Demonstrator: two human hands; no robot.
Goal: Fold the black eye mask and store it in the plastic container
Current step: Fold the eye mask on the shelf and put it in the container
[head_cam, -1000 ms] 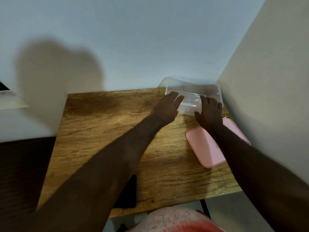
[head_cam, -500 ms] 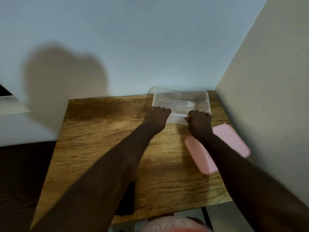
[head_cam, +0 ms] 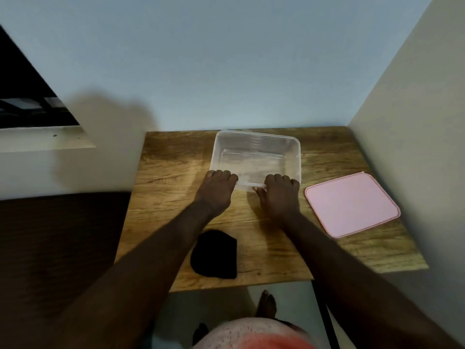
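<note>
A clear plastic container stands open and empty at the back middle of the wooden table. My left hand grips its near left corner and my right hand grips its near rim on the right. The black eye mask, folded into a compact shape, lies on the table near the front edge, just right of my left forearm and apart from both hands.
A pink lid lies flat on the table to the right of the container. Walls close in behind and on the right. A dark surface adjoins the table's left side. A foot shows on the floor below.
Both hands have pulled the container from the back right corner toward the table's middle, away from the pink lid. The view shifted, and the eye mask shows more fully.
</note>
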